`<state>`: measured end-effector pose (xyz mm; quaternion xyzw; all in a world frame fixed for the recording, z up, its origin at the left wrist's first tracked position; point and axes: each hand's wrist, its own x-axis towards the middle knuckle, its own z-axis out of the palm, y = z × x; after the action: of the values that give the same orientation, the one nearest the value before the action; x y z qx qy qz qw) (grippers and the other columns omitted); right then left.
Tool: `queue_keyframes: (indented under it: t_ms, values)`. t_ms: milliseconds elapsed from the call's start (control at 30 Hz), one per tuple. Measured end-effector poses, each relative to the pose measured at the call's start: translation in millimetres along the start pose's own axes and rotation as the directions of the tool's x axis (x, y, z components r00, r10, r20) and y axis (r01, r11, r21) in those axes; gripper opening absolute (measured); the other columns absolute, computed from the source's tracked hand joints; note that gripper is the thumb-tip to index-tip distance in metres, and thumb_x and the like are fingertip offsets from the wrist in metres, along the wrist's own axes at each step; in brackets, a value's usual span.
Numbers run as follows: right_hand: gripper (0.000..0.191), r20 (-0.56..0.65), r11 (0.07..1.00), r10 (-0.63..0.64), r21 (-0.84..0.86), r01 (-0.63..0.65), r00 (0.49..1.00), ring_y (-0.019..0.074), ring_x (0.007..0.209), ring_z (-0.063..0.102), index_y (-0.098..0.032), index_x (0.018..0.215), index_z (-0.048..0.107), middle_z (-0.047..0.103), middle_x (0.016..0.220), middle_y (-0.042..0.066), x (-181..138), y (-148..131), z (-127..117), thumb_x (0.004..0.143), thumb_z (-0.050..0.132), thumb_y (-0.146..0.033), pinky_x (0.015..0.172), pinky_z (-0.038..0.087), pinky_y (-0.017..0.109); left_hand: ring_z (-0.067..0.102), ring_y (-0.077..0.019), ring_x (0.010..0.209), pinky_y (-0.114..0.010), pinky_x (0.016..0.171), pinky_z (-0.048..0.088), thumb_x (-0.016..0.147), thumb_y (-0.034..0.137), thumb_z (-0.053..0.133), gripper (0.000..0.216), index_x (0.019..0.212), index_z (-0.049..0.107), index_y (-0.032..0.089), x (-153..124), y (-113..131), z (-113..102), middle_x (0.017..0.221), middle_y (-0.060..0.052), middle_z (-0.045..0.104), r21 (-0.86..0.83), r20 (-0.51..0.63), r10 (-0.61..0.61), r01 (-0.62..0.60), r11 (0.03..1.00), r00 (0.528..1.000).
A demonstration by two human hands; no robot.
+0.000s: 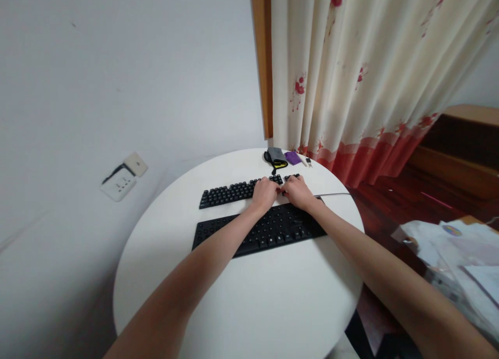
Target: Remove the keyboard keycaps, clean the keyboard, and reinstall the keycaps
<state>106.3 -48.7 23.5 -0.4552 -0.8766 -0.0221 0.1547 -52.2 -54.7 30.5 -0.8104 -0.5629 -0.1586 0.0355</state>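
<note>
A black keyboard point(268, 229) lies across the white round table, under my forearms. Many of its key places look bare, with small round sockets showing. Behind it, loose black keycaps point(226, 194) are laid out in rows like a second keyboard. My left hand point(265, 191) is over the right part of these rows, its fingers drawn together. Close beside it, my right hand point(297, 191) has its fingertips pinched near the left fingertips. Whatever sits between the fingers is too small to make out.
At the table's point(156, 255) back edge lie a grey pouch point(276, 156), a purple cloth point(292, 157) and a small black item point(309, 162). A thin cable point(335, 194) runs right. A curtain point(351, 78) hangs behind; plastic bags point(452, 255) sit at right.
</note>
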Motion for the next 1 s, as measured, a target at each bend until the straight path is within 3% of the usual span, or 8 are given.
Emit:
queue_keyframes:
  t_ms: [133,233,300,400,500,700,1000]
  values:
    - [0.014,-0.063,0.997,-0.006,0.079,0.011,0.998,0.0252,0.099,0.060,-0.017,0.093,0.077,0.074,0.093,0.011,-6.9,0.7,-4.8,0.086,0.065,-0.013,0.088,0.036,0.037,0.062,-0.0278,0.100,-0.039,0.090,0.048,0.088,0.023,0.064,0.018,0.096,0.081,0.024,-5.3,-1.6,-5.3,0.087,-0.011,0.071,-0.033,-0.040,-0.024,0.022,0.999,0.999]
    - [0.020,-0.155,0.989,0.028,0.149,-0.005,0.987,0.0220,0.099,0.061,-0.017,0.106,0.071,0.072,0.104,0.009,-20.8,1.8,-12.2,0.090,0.059,-0.014,0.088,0.041,0.035,0.064,-0.0253,0.092,-0.036,0.085,0.049,0.087,0.029,0.069,0.015,0.095,0.081,0.026,-15.0,1.9,-14.7,0.087,-0.009,0.073,-0.143,-0.104,-0.076,0.061,0.988,0.992]
    - [0.026,-0.259,0.966,0.079,0.258,-0.010,0.963,0.0203,0.098,0.062,-0.016,0.116,0.065,0.069,0.108,0.010,-35.3,2.5,-16.3,0.092,0.055,-0.014,0.088,0.046,0.034,0.063,-0.0243,0.089,-0.036,0.083,0.048,0.086,0.030,0.070,0.013,0.092,0.081,0.026,-26.1,9.2,-21.9,0.087,-0.007,0.075,-0.227,-0.129,-0.037,0.007,0.974,0.991]
    - [0.030,-0.403,0.855,0.221,0.518,0.022,0.888,0.0193,0.089,0.064,-0.017,0.120,0.061,0.067,0.104,0.008,-62.3,1.9,-18.3,0.091,0.055,-0.015,0.082,0.052,0.035,0.061,-0.0225,0.087,-0.035,0.083,0.047,0.085,0.026,0.072,0.010,0.091,0.080,0.025,-47.9,26.1,-28.7,0.091,-0.001,0.077,-0.319,-0.155,0.082,-0.128,0.939,0.984]
    - [0.031,-0.408,0.773,0.315,0.634,0.017,0.857,0.0199,0.088,0.064,-0.020,0.121,0.060,0.066,0.103,0.007,-90.2,-2.2,-16.8,0.091,0.055,-0.018,0.080,0.055,0.037,0.062,-0.0207,0.084,-0.035,0.082,0.047,0.085,0.026,0.072,0.009,0.091,0.079,0.025,-68.2,42.8,-27.5,0.093,0.000,0.078,-0.406,-0.106,0.136,-0.168,0.898,0.985]
    - [0.027,-0.387,0.744,0.392,0.667,-0.040,0.835,0.0218,0.093,0.065,-0.022,0.117,0.062,0.067,0.104,0.008,-132.9,-13.6,-11.3,0.091,0.059,-0.021,0.084,0.056,0.040,0.064,-0.0178,0.084,-0.034,0.084,0.046,0.086,0.022,0.071,0.007,0.087,0.078,0.024,-84.3,54.3,-11.3,0.093,0.001,0.078,-0.522,-0.065,0.202,-0.206,0.828,0.977]
    - [0.023,-0.382,0.707,0.516,0.695,-0.130,0.766,0.0238,0.096,0.065,-0.022,0.113,0.065,0.068,0.106,0.009,-152.6,-12.7,0.0,0.092,0.060,-0.029,0.084,0.057,0.043,0.061,-0.0187,0.087,-0.035,0.083,0.045,0.089,0.024,0.069,0.009,0.090,0.078,0.024,-89.1,51.1,-0.1,0.094,0.000,0.077,-0.532,-0.083,0.240,-0.247,0.810,0.967]
